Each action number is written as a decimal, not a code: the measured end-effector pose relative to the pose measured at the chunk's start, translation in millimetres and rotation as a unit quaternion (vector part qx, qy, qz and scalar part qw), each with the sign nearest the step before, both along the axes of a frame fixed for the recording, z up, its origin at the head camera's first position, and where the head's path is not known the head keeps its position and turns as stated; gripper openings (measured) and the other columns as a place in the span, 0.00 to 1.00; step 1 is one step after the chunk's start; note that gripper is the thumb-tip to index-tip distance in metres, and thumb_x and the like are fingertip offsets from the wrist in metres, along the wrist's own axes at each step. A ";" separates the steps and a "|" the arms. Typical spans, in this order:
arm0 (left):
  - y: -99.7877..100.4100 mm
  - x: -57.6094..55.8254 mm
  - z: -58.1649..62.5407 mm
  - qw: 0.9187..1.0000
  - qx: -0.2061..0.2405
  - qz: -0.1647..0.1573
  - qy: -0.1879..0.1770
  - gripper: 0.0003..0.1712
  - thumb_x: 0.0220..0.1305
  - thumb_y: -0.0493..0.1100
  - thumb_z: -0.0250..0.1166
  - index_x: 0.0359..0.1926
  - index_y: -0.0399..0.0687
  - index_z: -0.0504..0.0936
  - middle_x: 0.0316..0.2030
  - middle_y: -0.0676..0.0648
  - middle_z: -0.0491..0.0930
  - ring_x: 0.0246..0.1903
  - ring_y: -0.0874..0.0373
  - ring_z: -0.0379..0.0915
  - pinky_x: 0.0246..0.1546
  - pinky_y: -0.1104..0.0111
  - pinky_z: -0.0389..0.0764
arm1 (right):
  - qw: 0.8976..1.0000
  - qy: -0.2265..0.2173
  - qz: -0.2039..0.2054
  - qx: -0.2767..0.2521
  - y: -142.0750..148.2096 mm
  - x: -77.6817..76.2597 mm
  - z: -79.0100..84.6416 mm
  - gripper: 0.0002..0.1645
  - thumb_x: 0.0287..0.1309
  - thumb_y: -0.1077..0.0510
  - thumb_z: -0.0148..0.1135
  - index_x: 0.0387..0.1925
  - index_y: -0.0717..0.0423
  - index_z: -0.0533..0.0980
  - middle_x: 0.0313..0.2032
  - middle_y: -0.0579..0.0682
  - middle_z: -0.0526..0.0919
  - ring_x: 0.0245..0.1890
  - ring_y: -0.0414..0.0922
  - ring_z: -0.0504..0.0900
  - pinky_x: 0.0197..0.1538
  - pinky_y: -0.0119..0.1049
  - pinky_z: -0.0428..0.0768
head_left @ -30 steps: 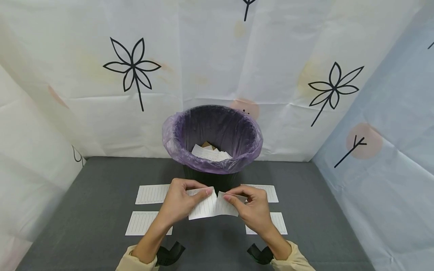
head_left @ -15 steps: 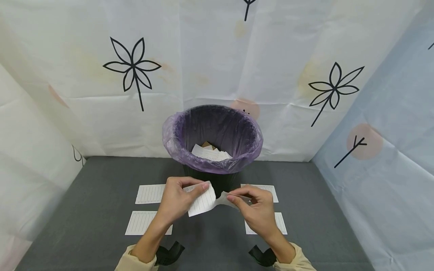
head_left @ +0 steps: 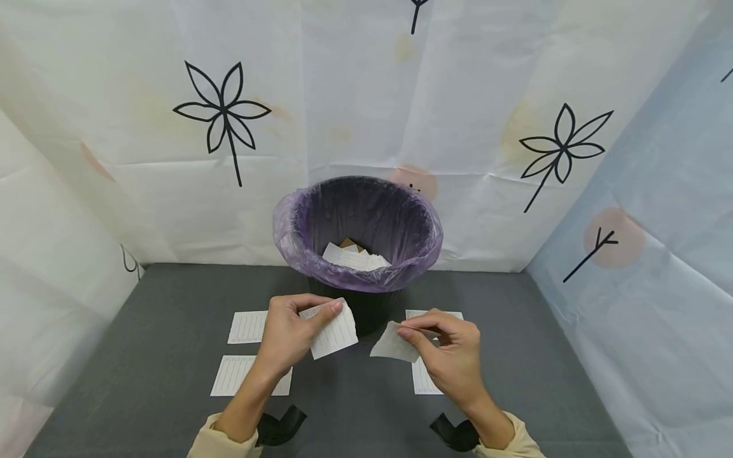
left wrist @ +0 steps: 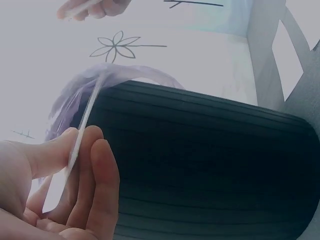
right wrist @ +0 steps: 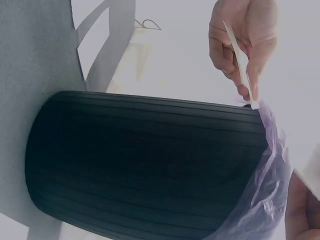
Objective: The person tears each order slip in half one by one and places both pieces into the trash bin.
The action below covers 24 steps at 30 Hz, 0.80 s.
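My left hand [head_left: 286, 334] pinches a torn piece of lined paper [head_left: 336, 334] between thumb and fingers, its ragged edge facing right. To its right, my right hand [head_left: 452, 350] pinches the other torn piece [head_left: 392, 343], tilted with its plain side up. A gap separates the two pieces, both above the table in front of the bin. The left wrist view shows the left paper edge-on [left wrist: 89, 112] with the thumb pressed to it. At the right edge of the right wrist view, the right fingers [right wrist: 298, 210] and their paper are mostly cut off.
A dark bin with a purple liner [head_left: 286, 235] stands behind the hands, paper scraps [head_left: 355, 257] inside. Printed lined slips lie on the grey table [head_left: 172, 331], two at left [head_left: 235, 372] and two at right [head_left: 426, 378], partly covered by the hands. Patterned cloth hangs behind.
The single sheet, partly torn a second ago, is now two separate pieces. The left hand has moved left and slightly up, the right hand to the right.
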<state>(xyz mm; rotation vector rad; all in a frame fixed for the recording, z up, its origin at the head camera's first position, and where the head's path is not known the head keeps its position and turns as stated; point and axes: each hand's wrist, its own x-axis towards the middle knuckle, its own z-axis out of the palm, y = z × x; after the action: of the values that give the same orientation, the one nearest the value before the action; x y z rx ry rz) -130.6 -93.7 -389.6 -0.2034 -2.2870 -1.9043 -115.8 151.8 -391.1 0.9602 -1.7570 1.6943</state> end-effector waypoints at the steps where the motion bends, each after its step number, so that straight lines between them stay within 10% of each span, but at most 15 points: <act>1: -0.8 0.4 0.7 1.000 -0.003 0.002 0.001 0.07 0.59 0.42 0.77 0.35 0.43 0.92 0.32 0.47 0.88 0.25 0.58 0.79 0.21 0.67 0.78 | 1.000 0.002 0.001 -0.001 1.2 -0.2 0.8 0.06 0.55 0.71 0.73 0.35 0.65 0.85 0.29 0.59 0.86 0.30 0.42 0.84 0.40 0.30 0.83; 11: -5.2 9.6 18.0 0.998 -0.036 -0.022 0.047 0.06 0.60 0.45 0.76 0.34 0.48 0.92 0.33 0.53 0.89 0.32 0.56 0.81 0.27 0.66 0.81 | 1.000 0.009 0.015 0.018 10.9 -3.9 18.3 0.06 0.55 0.71 0.73 0.35 0.64 0.85 0.28 0.57 0.86 0.28 0.42 0.84 0.34 0.28 0.81; 24: -14.7 4.5 82.0 0.990 -0.072 -0.050 0.109 0.05 0.62 0.41 0.74 0.37 0.46 0.92 0.35 0.53 0.89 0.34 0.58 0.82 0.32 0.68 0.82 | 0.994 -0.013 -0.038 0.104 27.6 -17.0 69.2 0.02 0.58 0.66 0.73 0.34 0.62 0.86 0.31 0.54 0.88 0.33 0.39 0.85 0.25 0.26 0.74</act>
<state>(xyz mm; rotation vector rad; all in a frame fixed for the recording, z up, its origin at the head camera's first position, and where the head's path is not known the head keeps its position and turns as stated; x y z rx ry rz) -126.1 -108.3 -307.6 -0.5256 -2.3029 -1.6665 -132.9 179.4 -321.9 0.9490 -1.9916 1.5061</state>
